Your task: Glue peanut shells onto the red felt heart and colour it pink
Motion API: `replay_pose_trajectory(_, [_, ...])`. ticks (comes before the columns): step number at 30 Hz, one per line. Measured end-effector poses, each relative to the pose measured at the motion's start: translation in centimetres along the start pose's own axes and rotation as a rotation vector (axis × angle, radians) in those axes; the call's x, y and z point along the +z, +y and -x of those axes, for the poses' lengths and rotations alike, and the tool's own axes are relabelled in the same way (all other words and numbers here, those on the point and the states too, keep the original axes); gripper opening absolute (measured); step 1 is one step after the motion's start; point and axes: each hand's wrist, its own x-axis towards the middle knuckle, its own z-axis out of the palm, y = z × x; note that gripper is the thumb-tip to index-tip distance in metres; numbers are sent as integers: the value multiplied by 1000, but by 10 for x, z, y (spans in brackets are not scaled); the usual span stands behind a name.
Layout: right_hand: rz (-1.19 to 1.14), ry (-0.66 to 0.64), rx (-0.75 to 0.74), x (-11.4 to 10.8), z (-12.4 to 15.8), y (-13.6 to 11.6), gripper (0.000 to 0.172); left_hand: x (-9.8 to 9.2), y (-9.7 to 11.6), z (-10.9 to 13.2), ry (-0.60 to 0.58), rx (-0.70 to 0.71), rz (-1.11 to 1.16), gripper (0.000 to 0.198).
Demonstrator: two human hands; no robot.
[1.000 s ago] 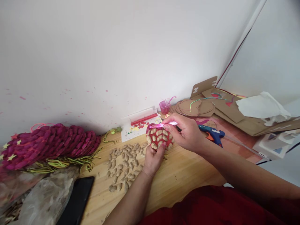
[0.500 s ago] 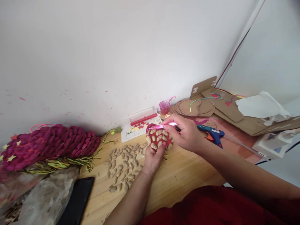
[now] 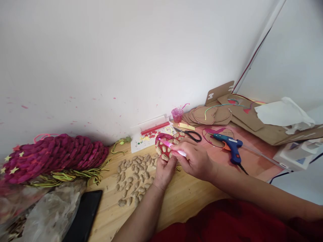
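My left hand [image 3: 164,172] grips the lower edge of a red heart-shaped piece [image 3: 161,150] covered with peanuts in their shells. In my right hand [image 3: 198,160] is a paintbrush [image 3: 166,144] with a white handle smeared pink. The brush tip touches the upper left of the heart, where the surface is magenta. Most of the peanuts on it are still tan. My right hand covers the heart's right side. Loose peanuts [image 3: 135,176] lie spread on the wooden table just left of my left hand.
Magenta peanut pieces [image 3: 58,154] are stacked at left, near a plastic bag [image 3: 50,211] and black phone-like slab [image 3: 84,211]. Behind stand a pink paint cup [image 3: 177,115] and cardboard hearts [image 3: 204,115]. Scissors [image 3: 194,135] and a blue glue gun [image 3: 230,143] lie at right.
My right hand has moved down and nearer to me, bringing the brush tip to the heart's upper left and uncovering the scissors and glue gun. My left hand holds almost still.
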Motion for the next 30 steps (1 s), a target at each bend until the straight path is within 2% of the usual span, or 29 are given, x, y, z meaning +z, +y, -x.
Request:
replay_pose_trajectory(3, [-13, -13, -70, 3, 5, -5, 20, -3, 0, 0, -56, 41, -10, 43])
replay_pose_trajectory(5, [-43, -13, -59, 2, 3, -7, 19, -3, 1, 0, -53, 42, -13, 44])
replay_pose_trajectory(12, [-122, 37, 226, -7, -14, 8, 8, 8, 11, 2, -39, 54, 79, 33])
replay_pose_trajectory(16, [-173, 43, 407, -11, -20, 19, 7, 10, 15, 2, -54, 39, 128, 35])
replay_pose_trajectory(20, [-201, 56, 418, -14, -25, 18, 7, 8, 14, 2, -68, 11, 178, 32])
replay_pose_trajectory(25, [-153, -7, 445, -14, -28, 20, 7, 9, 15, 2, -62, -16, 212, 30])
replay_pose_trajectory(30, [-219, 41, 463, -13, -28, 28, 9, 10, 17, 3, -59, -30, 280, 33])
